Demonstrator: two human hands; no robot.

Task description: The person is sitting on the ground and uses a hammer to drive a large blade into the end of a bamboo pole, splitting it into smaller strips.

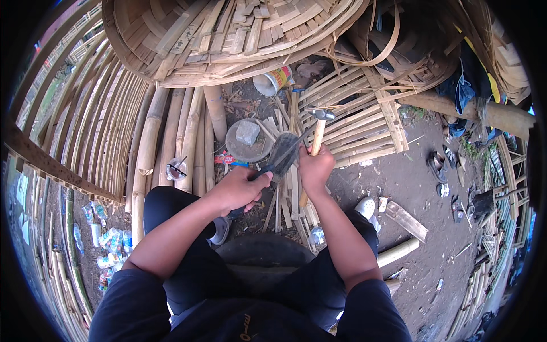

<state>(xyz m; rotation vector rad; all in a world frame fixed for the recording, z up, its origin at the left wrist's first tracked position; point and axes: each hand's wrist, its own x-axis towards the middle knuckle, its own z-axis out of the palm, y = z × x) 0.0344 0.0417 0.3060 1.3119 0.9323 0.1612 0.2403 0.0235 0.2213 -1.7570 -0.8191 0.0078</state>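
You are holding 2 tools, 1 in each closed hand.
Beside the left edge of the slatted tan bamboo panel [356, 129], your left hand [233, 191] is gripping a broad dark metal blade [283, 153], its long axis slanting toward that panel; your right hand [317, 168], nearer its far end, is gripping a wood-handled, dark-headed hammer [318, 137].

Slatted panel [389, 117] and woven basket [239, 71] obstruct beyond the hammer [318, 137]; gap between 2 forearms [182, 233].
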